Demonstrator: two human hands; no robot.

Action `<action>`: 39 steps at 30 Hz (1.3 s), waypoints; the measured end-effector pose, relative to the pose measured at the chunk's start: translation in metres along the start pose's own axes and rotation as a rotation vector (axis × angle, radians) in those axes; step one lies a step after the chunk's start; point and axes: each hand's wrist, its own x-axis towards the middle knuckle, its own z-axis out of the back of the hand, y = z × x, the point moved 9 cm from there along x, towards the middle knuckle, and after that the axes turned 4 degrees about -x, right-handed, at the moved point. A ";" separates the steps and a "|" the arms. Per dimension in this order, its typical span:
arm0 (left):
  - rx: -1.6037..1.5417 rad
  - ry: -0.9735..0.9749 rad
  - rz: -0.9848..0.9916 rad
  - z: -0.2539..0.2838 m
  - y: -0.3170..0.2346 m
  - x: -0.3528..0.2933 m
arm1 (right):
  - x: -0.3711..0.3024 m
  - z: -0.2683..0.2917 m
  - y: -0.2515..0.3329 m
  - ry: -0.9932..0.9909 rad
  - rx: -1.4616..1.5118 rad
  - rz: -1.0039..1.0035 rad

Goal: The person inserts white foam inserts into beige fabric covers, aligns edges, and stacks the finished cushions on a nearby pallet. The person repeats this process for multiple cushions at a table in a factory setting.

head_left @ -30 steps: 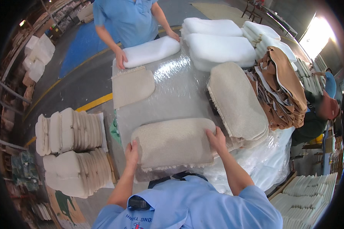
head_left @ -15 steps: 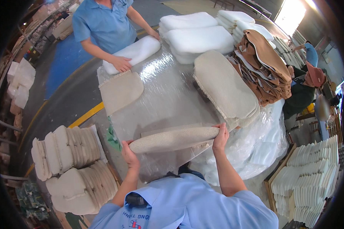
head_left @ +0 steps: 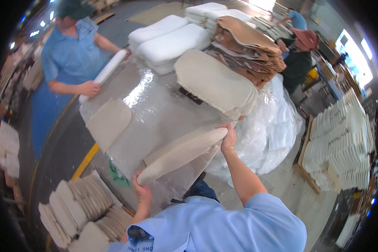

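Observation:
Between my two hands I hold a long, beige, fabric-covered cushion [head_left: 182, 156] over the near part of the plastic-covered table [head_left: 153, 111]. It slants, its right end farther away than its left. My left hand [head_left: 141, 190] is closed on the near left end, and my right hand [head_left: 228, 140] grips the far right end. A flat piece of beige fabric shows partly behind the cushion. Beyond my right hand lies a pile of beige fabric covers [head_left: 216, 82]. One more beige cover [head_left: 110, 121] rests flat at the table's left edge.
Across the table, a co-worker [head_left: 73, 59] holds a white foam pad [head_left: 110, 72] on edge. White pads [head_left: 174, 42] and a brown fabric pile [head_left: 250, 44] stand at the back. Clear plastic bags [head_left: 260, 134] bulge at right. Cushion stacks stand lower left [head_left: 77, 203] and right [head_left: 338, 138].
The whole view has shifted and turned. The cushion in my hands has swung from nearly level to a slant, right end away. The co-worker's white pad has gone from lying flat to standing on edge.

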 end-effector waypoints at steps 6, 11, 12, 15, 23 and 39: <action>0.045 0.203 0.113 -0.012 -0.012 -0.015 | 0.004 0.003 -0.023 -0.062 0.441 -0.227; 0.007 0.387 -0.022 -0.018 -0.060 -0.053 | 0.008 -0.016 0.008 -0.039 0.690 -0.136; 0.058 0.412 -0.102 -0.011 -0.066 -0.059 | 0.007 -0.021 0.016 0.010 0.694 -0.103; 0.282 0.465 -0.342 0.004 -0.073 -0.066 | -0.011 -0.027 0.022 0.033 0.657 -0.158; 0.475 0.540 0.034 0.038 -0.064 -0.055 | -0.089 0.011 -0.034 0.388 0.243 -0.548; 1.152 0.915 0.136 0.004 0.022 0.018 | -0.131 -0.108 -0.034 1.447 -1.240 0.033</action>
